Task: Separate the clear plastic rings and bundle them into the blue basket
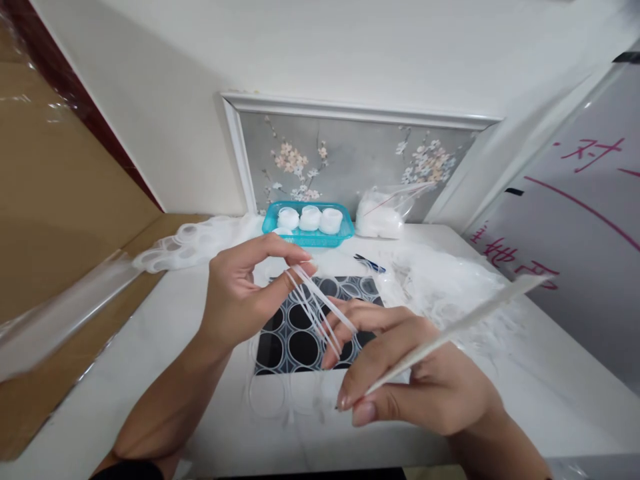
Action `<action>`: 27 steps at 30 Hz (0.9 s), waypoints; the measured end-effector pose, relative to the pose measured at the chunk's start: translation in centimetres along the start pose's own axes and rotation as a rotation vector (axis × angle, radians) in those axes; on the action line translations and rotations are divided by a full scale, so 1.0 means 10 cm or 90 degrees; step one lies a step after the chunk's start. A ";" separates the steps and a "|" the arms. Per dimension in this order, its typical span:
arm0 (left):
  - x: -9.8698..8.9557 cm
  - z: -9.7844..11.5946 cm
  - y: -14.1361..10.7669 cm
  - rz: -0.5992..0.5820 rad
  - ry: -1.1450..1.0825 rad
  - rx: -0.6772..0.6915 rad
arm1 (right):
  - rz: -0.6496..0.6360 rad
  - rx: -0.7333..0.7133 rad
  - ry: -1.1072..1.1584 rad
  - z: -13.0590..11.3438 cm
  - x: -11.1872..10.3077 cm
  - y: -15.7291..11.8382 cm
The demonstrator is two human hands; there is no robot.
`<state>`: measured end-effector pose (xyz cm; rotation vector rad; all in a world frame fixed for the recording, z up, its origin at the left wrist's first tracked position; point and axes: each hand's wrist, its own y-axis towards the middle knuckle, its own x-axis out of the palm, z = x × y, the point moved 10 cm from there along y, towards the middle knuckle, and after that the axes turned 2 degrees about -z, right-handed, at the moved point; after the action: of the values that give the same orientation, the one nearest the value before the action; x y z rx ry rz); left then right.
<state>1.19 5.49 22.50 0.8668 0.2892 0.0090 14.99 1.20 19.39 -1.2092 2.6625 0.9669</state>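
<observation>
Thin white loops [320, 308] are stretched between my two hands, above a dark mat with a circle pattern [303, 347]. My left hand [250, 287] pinches one end of them between thumb and index finger. The other end passes round the fingers of my right hand [410, 367]. A long thin off-white stick [460, 327] is held between the thumb and index finger of that same right hand, slanting up to the right. Clear rings [267, 395] lie on the white table just in front of the mat.
Behind the mat stand a turquoise basket [307, 240] with white rolls and a clear bag [383, 217] of white material. A dark blue tool [370, 263] lies near a heap of translucent rings [450, 287]. More rings [195, 243] lie at left, beside cardboard [65, 173].
</observation>
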 end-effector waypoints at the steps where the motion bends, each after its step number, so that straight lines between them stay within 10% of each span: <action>1: -0.01 0.01 0.00 0.003 -0.003 0.003 | 0.001 -0.007 0.008 0.00 0.01 0.01; 18: 0.00 0.11 0.00 -0.046 0.003 0.010 | 0.038 -0.031 0.065 -0.03 0.01 -0.03; 27: 0.65 -0.27 -0.27 -0.557 0.005 -0.205 | 0.141 0.120 0.445 0.36 -0.24 -0.05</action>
<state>6.50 6.58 17.23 0.3673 0.6354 -0.7351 16.31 4.57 16.91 -1.4297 3.3721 0.3120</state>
